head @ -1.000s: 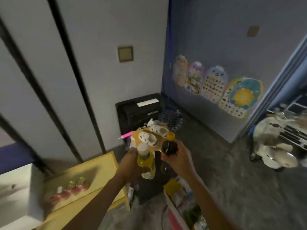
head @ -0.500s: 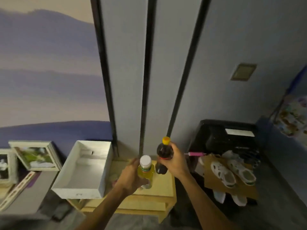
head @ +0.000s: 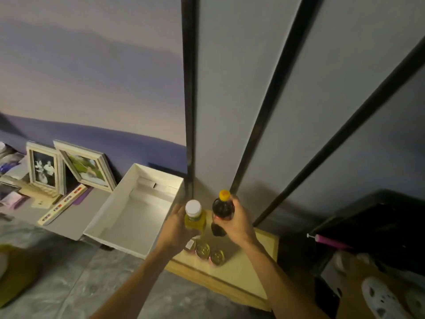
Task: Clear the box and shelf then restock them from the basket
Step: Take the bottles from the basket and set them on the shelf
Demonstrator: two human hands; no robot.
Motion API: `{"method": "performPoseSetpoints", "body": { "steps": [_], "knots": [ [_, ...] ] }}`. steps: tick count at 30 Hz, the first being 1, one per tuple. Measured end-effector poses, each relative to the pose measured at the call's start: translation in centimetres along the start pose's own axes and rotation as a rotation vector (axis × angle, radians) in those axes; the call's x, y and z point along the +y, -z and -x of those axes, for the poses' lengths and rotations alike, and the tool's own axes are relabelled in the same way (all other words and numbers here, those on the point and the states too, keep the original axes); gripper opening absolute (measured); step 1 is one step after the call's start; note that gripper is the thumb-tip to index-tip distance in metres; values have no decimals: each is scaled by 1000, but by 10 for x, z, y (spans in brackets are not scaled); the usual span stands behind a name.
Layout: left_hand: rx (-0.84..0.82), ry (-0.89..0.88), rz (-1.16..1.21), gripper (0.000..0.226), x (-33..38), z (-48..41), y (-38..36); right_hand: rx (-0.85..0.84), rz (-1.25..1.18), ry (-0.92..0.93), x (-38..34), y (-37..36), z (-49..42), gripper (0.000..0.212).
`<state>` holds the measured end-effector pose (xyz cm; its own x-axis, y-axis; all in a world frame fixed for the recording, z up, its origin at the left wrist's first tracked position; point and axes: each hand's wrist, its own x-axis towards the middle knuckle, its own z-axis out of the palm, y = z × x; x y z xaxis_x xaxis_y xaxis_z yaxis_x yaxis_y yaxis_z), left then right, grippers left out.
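My left hand (head: 176,229) grips a small bottle of yellow liquid with a white cap (head: 195,217). My right hand (head: 238,223) grips a dark bottle with a yellow cap (head: 222,209). Both bottles are held upright above the pale yellow wooden shelf (head: 243,263), close to the wall. Two round gold-lidded jars (head: 210,253) stand on the shelf just below the bottles. A white open box (head: 138,210), with nothing visible inside, sits left of the shelf, touching it. The basket is out of view.
Two framed photos (head: 69,169) lean on the wall at left, with papers and a ruler-like strip on a grey board. A black cabinet (head: 377,231) stands at right with a pink pen and white shoes (head: 386,298) on cardboard. Marbled grey floor lies in front.
The view has swung left from the room corner to the shelf and box. Both hands, each still holding its bottle, now hang over the shelf beside the white box.
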<state>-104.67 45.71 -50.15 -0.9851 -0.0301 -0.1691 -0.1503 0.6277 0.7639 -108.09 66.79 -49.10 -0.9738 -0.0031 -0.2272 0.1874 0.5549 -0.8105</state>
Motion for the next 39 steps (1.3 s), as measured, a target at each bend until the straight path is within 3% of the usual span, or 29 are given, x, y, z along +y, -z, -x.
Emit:
{"method": "performPoseSetpoints", "body": {
  "steps": [4, 11, 16, 24, 29, 35, 39],
  "knots": [
    [45, 36, -31, 65, -17, -37, -27, -9, -14, -31, 30, -24, -18, 79],
    [-42, 102, 17, 65, -73, -70, -64, -13, -42, -58, 57, -55, -29, 79],
    [35, 79, 3, 48, -82, -79, -62, 25, -61, -29, 60, -73, -31, 77],
    [98, 100, 6, 48, -85, -85, -56, 45, -23, 4, 52, -93, -39, 83],
    [94, 156, 30, 62, -79, -83, -54, 43, -15, 4, 48, -96, -40, 85],
    [67, 108, 57, 63, -53, -70, -30, -51, 78, -24, 39, -65, -24, 112],
    [31, 91, -40, 84, -21, -54, 3, -91, 204, 1, 23, -21, -8, 106]
  ]
}}
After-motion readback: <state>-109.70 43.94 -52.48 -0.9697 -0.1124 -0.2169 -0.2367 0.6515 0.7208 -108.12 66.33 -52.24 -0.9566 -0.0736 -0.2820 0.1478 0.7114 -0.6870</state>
